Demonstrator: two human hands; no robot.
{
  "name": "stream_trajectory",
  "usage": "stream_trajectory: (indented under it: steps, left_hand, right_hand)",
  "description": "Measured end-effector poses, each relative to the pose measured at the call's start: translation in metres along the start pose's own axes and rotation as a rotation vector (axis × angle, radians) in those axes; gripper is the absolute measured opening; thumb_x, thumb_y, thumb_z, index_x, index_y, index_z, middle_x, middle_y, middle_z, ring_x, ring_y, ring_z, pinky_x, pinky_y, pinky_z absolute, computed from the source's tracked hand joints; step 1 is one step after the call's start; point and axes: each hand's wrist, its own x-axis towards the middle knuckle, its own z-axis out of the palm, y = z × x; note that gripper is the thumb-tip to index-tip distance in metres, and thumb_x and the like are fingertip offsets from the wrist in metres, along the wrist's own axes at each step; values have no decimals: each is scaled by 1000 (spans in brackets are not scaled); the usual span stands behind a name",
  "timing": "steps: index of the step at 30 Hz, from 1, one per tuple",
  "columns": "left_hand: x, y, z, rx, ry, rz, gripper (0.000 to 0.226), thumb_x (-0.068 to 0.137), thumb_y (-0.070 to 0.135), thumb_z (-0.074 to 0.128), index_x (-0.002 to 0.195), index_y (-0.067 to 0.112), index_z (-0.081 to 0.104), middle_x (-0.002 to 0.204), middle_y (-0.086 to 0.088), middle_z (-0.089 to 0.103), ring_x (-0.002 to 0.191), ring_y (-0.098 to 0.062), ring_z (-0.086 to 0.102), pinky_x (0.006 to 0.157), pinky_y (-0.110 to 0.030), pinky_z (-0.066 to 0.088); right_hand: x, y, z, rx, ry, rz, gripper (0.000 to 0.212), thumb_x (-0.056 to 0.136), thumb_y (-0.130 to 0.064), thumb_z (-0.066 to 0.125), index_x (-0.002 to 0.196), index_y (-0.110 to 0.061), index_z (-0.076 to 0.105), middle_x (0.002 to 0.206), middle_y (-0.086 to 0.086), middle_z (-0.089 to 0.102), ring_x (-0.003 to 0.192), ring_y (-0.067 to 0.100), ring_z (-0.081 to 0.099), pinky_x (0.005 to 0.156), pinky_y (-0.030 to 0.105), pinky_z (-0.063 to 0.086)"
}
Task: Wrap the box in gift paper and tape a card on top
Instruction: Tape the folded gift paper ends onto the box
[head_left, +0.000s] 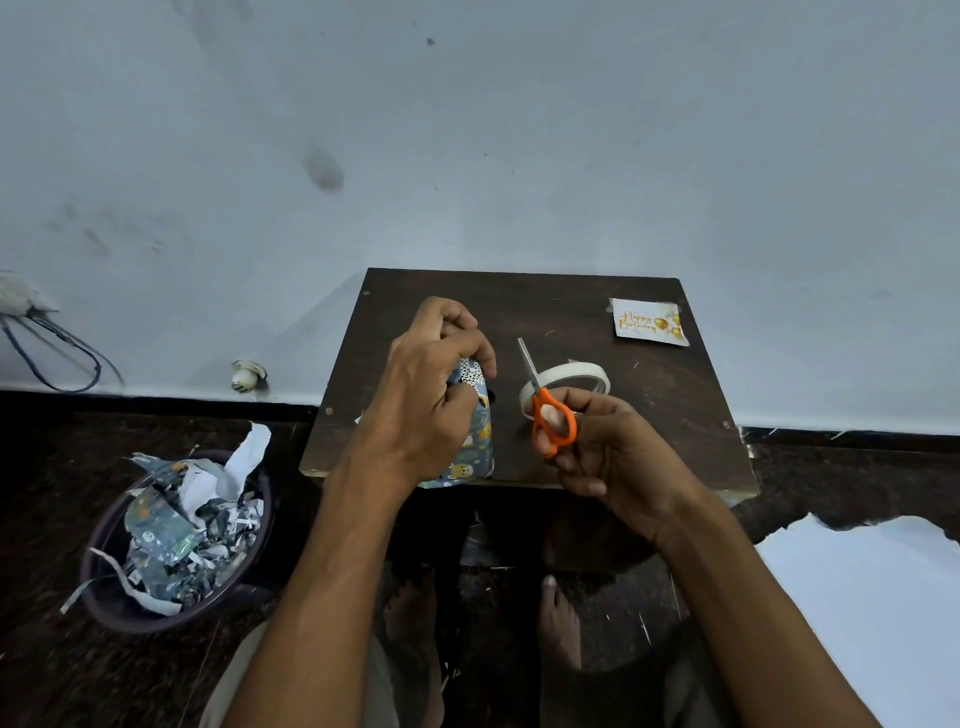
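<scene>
right hand (597, 441), lower centre-right, grips orange scissors (550, 415), blades together, tip up. left hand (436, 384) clamps the wrapped box (475, 441) at mid-frame on the table's (649, 441) near edge. risk: fold springs open if grip eases, or blades nick the animal-print paper. tape roll (566, 382) behind scissors; card (649, 322) far, upper right.

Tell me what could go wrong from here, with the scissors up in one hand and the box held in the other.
1. The right hand holds the orange scissors with blades pointing toward the left hand; a quick move might nick fingers.
2. The wrapped box sits at the table's near edge, held one-handed; it could slip off.
3. The blades pass over the tape roll and could knock it.
</scene>
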Motion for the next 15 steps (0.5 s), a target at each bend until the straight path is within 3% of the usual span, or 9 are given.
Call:
stream_trajectory:
  steps: [3,6,9,11,13,15]
  left_hand:
    - [-1,1,-2,16,-27,-7,28,64,16,43,81,15,65,113,-2,47,104,-16,54,96,-52,45]
    - [-1,1,-3,30,-43,-12,30,65,25,39,79,16,64,112,0,47,103,-16,54,93,-51,46]
    - [0,1,-3,45,-52,-18,22,66,19,43,76,19,62,107,3,46,98,-16,54,91,-50,46]
    - [0,1,-3,40,-51,-24,21,66,18,44,76,19,62,106,4,47,97,-17,54,91,-49,46]
    - [0,1,-3,24,-49,-25,23,66,20,43,77,18,64,106,3,48,98,-17,54,91,-50,46]
    - [-1,2,-3,-1,-46,-35,27,64,18,44,79,17,66,108,3,49,102,-16,55,94,-51,46]
  right_hand:
    - [-3,-3,-4,-64,110,-194,28,78,-18,71,103,-7,68,68,6,62,48,10,43,37,17,28]
    - [-8,-10,-13,-110,286,-493,22,80,-17,73,100,-8,70,67,6,67,45,9,48,38,18,31]
    - [-11,-15,-24,-171,528,-625,14,88,-7,73,100,-4,68,66,3,69,47,9,53,38,21,34]
    - [-7,-12,-37,-333,753,-606,12,87,-11,76,98,-9,71,64,3,67,51,13,53,46,29,46]
    - [-5,-8,-52,-668,939,-475,7,84,-20,78,90,-21,75,60,-3,63,60,16,59,66,40,57]
    - [-4,-5,-62,-947,980,-274,4,83,-20,76,86,-22,78,63,-8,64,76,23,66,79,37,54]
